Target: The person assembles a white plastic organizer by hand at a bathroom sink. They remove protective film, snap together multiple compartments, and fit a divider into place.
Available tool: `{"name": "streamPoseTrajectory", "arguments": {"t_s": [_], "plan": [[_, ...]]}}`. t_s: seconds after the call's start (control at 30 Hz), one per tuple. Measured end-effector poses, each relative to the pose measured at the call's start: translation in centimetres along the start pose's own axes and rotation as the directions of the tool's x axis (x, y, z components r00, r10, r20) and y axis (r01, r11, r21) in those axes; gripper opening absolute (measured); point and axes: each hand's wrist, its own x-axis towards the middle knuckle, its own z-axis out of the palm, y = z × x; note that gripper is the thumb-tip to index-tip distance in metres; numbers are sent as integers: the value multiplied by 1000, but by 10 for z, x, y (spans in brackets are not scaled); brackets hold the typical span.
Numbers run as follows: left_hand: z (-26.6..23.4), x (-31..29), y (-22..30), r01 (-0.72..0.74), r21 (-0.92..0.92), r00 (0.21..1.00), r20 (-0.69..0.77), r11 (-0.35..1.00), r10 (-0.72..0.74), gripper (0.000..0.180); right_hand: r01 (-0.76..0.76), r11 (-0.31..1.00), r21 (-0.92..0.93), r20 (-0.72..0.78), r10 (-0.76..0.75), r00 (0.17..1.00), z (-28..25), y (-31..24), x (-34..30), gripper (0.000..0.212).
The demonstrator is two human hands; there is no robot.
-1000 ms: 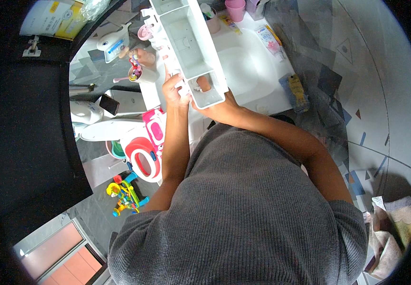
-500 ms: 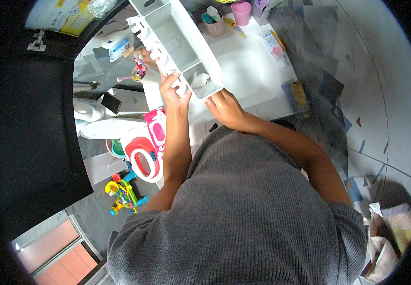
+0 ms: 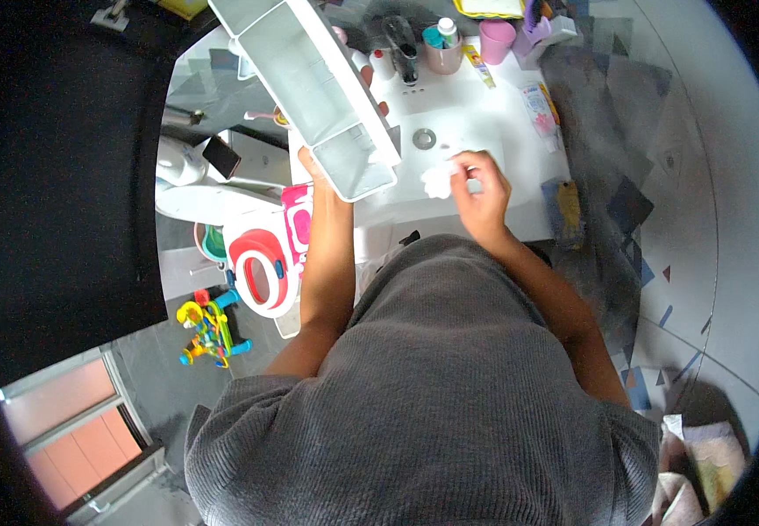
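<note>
My left hand point(image 3: 316, 168) grips a white storage rack point(image 3: 296, 83) with open compartments, tilted over the left side of the sink. The wrist shows below the rack's near end, and some fingertips show past its right side; the rest of the hand is hidden behind it. My right hand point(image 3: 484, 195) is closed, pinching a crumpled white tissue point(image 3: 437, 181) between thumb and fingers. It hovers above the front of the white sink basin point(image 3: 484, 131), just right of the rack. The rack's nearest compartment holds nothing I can see.
Behind the basin stand a dark faucet point(image 3: 403, 54), a cup with a teal item point(image 3: 443, 58) and a pink cup point(image 3: 497, 40). A tube point(image 3: 479, 67) and a packet point(image 3: 537, 112) lie on the rim. At left are a phone point(image 3: 221, 157), a child's toilet seat point(image 3: 256, 272) and a colourful toy point(image 3: 211, 329).
My right hand has left the rack's near end and moved right, now with the white tissue that lay in the near compartment. The rack has turned in my left hand, its hooked side now out of sight.
</note>
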Motion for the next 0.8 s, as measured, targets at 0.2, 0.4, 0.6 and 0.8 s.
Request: {"name": "streamPoseTrajectory", "arguments": {"t_s": [0.2,0.4,0.6,0.8], "plan": [[-13,-5,4,23,38,986,-169,999,-17,74,-224,904,365,-39,255,966,-2,13,18,13],[-31,-9,-9,-27,25,962,-271,999,33,65,-252,830,497,-12,297,955,9,-19,46,15],[-14,-6,-42,52,-89,998,-42,995,-56,52,72,960,271,63,-92,994,36,-69,62,28],[-25,-13,-68,-40,-280,988,-154,959,-4,48,429,889,-159,545,-283,789,38,-77,61,61]]}}
